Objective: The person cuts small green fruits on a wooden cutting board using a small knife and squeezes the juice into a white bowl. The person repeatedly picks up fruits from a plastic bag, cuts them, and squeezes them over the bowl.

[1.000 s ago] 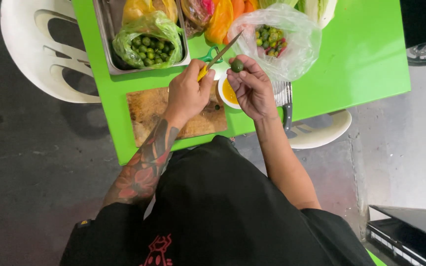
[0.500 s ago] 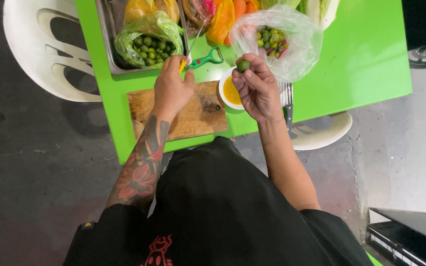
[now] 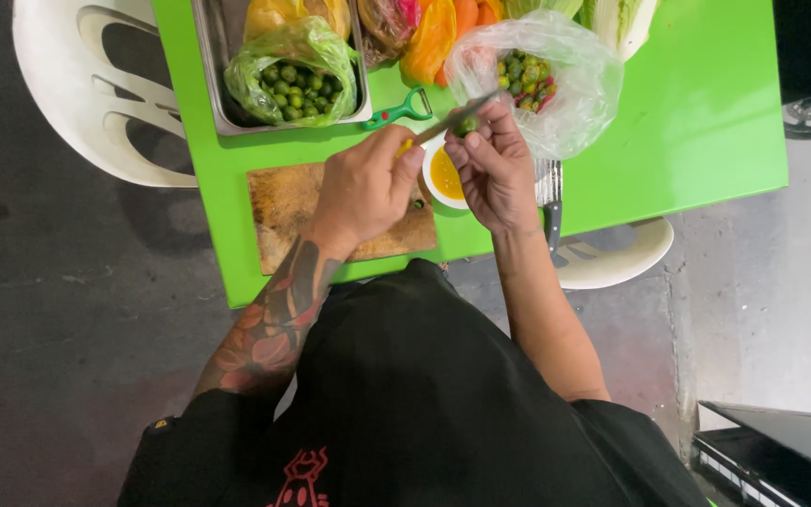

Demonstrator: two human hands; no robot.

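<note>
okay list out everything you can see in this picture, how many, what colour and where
table: one, bright green, top of the view
cutting board: one, brown wood, near table edge under the left hand
small bowl: one, white with orange-yellow liquid, between the hands
knife: one, thin blade, in the left hand, blade against the fruit
small round fruit: one, green, in the right hand's fingertips
peeler: one, green handle, on the table beside the tray
metal tray: one, silver, top left of the table
green bag: one, full of small green fruits, in the tray
clear bag: one, green fruits inside, right of the bowl
plastic chairs: two, white, at left and under the table edge
left hand: over the board
right hand: over the bowl
</note>
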